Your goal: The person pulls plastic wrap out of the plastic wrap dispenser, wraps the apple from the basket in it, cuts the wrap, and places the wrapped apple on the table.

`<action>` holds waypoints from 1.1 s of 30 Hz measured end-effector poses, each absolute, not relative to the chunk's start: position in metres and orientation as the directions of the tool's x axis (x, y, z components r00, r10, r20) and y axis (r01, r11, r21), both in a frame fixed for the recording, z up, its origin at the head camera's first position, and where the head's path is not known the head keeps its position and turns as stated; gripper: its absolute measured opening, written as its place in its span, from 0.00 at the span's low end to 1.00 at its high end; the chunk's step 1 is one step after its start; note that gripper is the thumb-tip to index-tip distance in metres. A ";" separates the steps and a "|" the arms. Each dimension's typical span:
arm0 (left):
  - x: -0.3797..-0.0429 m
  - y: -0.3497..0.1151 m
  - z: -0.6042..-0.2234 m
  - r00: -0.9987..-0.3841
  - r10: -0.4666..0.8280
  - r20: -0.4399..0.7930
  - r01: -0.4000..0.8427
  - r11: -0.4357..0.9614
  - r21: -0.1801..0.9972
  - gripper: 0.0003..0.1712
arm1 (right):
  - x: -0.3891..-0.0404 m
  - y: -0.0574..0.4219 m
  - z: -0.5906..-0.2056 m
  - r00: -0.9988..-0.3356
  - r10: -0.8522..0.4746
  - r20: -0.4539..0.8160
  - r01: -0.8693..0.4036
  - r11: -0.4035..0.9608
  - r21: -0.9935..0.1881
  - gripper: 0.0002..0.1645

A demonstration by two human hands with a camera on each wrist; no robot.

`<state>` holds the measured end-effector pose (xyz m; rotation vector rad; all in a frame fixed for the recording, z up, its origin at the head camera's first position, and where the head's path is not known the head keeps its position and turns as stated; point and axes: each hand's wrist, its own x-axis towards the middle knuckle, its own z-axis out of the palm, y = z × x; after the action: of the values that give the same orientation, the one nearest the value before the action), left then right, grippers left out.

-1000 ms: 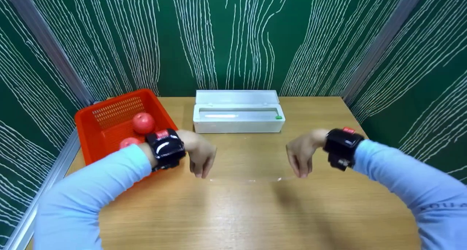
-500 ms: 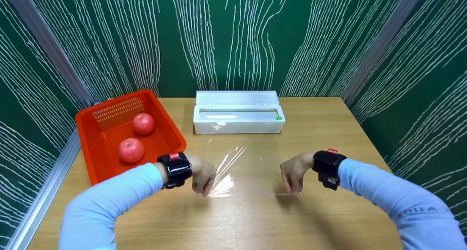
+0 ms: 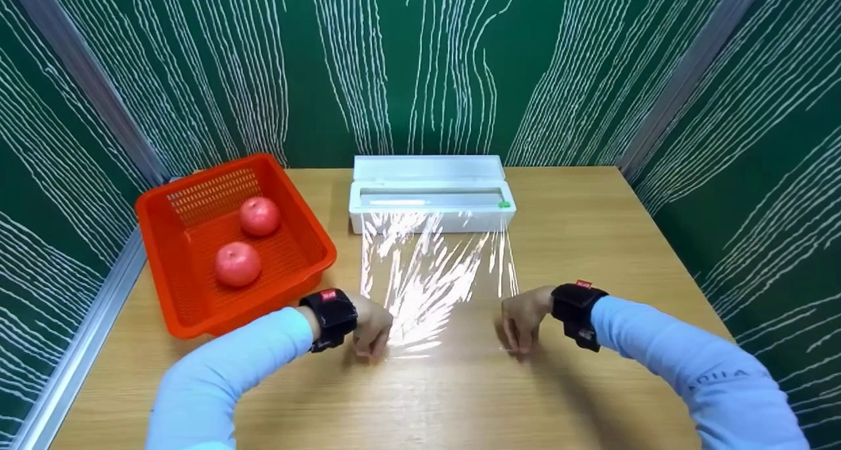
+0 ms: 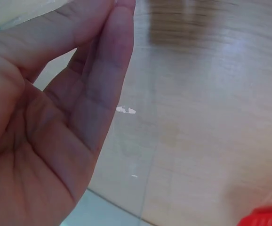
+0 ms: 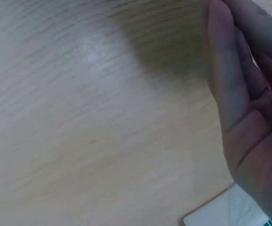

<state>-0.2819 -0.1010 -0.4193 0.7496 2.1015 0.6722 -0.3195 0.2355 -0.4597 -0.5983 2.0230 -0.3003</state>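
Note:
A sheet of clear cling film [image 3: 420, 286] stretches from the front of a white cling film dispenser box [image 3: 430, 221] toward me, bright with wrinkled reflections. My left hand [image 3: 371, 325] pinches its near left corner between thumb and fingertips. At the near right corner, my right hand [image 3: 522, 315] pinches the film the same way. The left wrist view shows thumb and fingers of the left hand [image 4: 75, 94] pressed together, the film's faint edge running beside them. In the right wrist view the fingertips of the right hand [image 5: 249, 94] meet at the top edge.
An orange-red plastic basket [image 3: 197, 299] holding two pink-red round fruits [image 3: 238, 264] stands left of the box, close to my left forearm. The dispenser's lid [image 3: 428, 168] is raised, and a small green piece [image 3: 504, 204] sits at its right. Green panels enclose the wooden table [image 3: 420, 410].
Both hands have moved down and slightly inward, lower over the table. The film between them and the box now shows broad, wrinkled reflections. Box and basket stay in place.

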 end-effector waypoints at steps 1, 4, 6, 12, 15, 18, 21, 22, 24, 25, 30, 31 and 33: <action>-0.284 -0.096 -0.422 -0.524 0.648 -0.552 0.333 0.753 0.568 0.20 | -0.320 0.236 -0.462 -0.411 -0.532 -0.740 -0.291 0.846 -0.446 0.09; -0.290 -0.083 -0.433 -0.521 0.544 -0.657 0.431 0.833 0.347 0.24 | -0.320 0.236 -0.467 -0.407 -0.550 -0.729 -0.318 0.834 -0.451 0.10; -0.294 -0.078 -0.440 -0.490 0.522 -0.699 0.461 0.835 0.300 0.24 | -0.320 0.236 -0.469 -0.410 -0.560 -0.720 -0.357 0.825 -0.438 0.09; -0.304 -0.074 -0.456 -0.398 0.544 -0.739 0.532 0.793 0.297 0.20 | -0.317 0.234 -0.473 -0.428 -0.553 -0.715 -0.398 0.825 -0.401 0.09; -0.305 -0.074 -0.457 -0.386 0.553 -0.739 0.544 0.783 0.302 0.18 | -0.317 0.234 -0.473 -0.426 -0.555 -0.715 -0.396 0.825 -0.404 0.09; -0.304 -0.075 -0.454 -0.382 0.557 -0.737 0.567 0.771 0.289 0.16 | -0.317 0.234 -0.472 -0.414 -0.568 -0.711 -0.409 0.814 -0.412 0.09; -0.301 -0.076 -0.450 -0.380 0.555 -0.739 0.588 0.763 0.270 0.15 | -0.317 0.234 -0.470 -0.398 -0.587 -0.705 -0.416 0.800 -0.431 0.10; -0.300 -0.076 -0.449 -0.380 0.556 -0.739 0.593 0.760 0.266 0.16 | -0.317 0.234 -0.470 -0.396 -0.585 -0.708 -0.414 0.802 -0.431 0.10; -0.301 -0.076 -0.450 -0.368 0.547 -0.752 0.593 0.761 0.264 0.15 | -0.317 0.234 -0.469 -0.396 -0.573 -0.717 -0.412 0.809 -0.419 0.10; -0.301 -0.076 -0.451 -0.361 0.543 -0.758 0.590 0.763 0.266 0.15 | -0.317 0.234 -0.469 -0.394 -0.566 -0.724 -0.408 0.814 -0.414 0.09; -0.305 -0.076 -0.455 -0.316 0.515 -0.797 0.560 0.779 0.281 0.16 | -0.313 0.237 -0.468 -0.392 -0.531 -0.751 -0.364 0.839 -0.403 0.09; -0.305 -0.076 -0.454 -0.310 0.510 -0.803 0.554 0.783 0.284 0.16 | -0.312 0.238 -0.467 -0.390 -0.525 -0.757 -0.353 0.844 -0.404 0.09; -0.304 -0.077 -0.453 -0.305 0.505 -0.807 0.548 0.786 0.285 0.16 | -0.310 0.239 -0.464 -0.388 -0.513 -0.766 -0.331 0.853 -0.404 0.08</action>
<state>-0.3041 -0.0767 -0.4528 0.7921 1.9600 -0.0531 -0.3096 0.2386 -0.4644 -0.6194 2.0100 -0.2252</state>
